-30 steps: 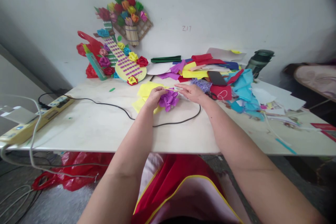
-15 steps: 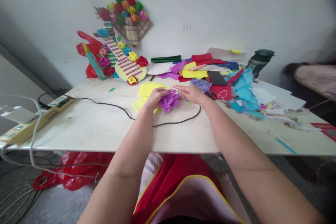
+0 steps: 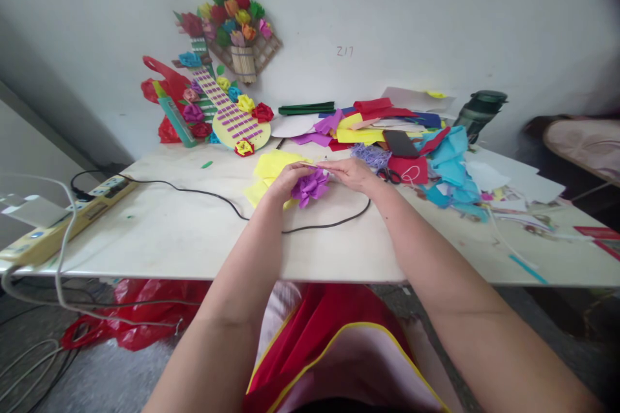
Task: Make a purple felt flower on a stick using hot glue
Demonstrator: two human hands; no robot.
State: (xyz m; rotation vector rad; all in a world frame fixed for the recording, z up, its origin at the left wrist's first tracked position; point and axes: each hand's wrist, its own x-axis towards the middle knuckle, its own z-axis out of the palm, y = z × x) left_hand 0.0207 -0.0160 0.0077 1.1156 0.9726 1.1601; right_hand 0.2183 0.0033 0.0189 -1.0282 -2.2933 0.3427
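A purple paper flower (image 3: 310,186) sits between my two hands over the white table (image 3: 194,232). My left hand (image 3: 285,181) is curled around its left side and grips it. My right hand (image 3: 352,174) pinches the flower's top right edge, where a thin pale strip or stick pokes out between the fingertips. Yellow paper sheets (image 3: 270,168) lie under and behind the flower. A black cable (image 3: 334,222) loops on the table just in front of my hands.
A heap of coloured paper (image 3: 387,135) and scissors (image 3: 390,175) lies to the right, beside a dark green bottle (image 3: 477,115). A paper guitar with flowers (image 3: 227,116) leans on the wall. A power strip (image 3: 58,222) lies at the left edge.
My right hand has slid a little left, closing in on the flower's top. The flower has turned slightly in my left hand.
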